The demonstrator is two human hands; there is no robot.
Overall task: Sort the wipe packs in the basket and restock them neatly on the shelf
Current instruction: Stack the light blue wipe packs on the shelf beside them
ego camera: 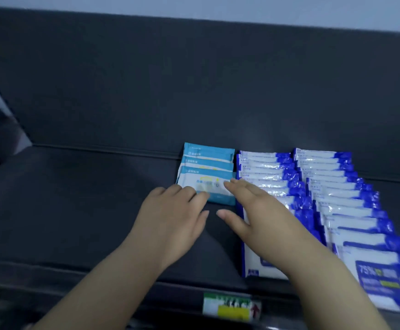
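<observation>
A short row of light-blue and white wipe packs (207, 163) lies overlapped on the dark shelf (80, 191), against its back wall. My left hand (170, 220) rests with straight fingers on the front pack's left edge. My right hand (258, 210) reaches over with straight fingers that touch the same pack's right side. To the right lie two long overlapped rows of dark-blue and white wipe packs (351, 203); my right forearm hides part of the nearer row. The basket is not in view.
The shelf's left half is bare dark surface. A price label (230, 308) with a red arrow sits on the shelf's front edge. The dark back panel rises behind the packs.
</observation>
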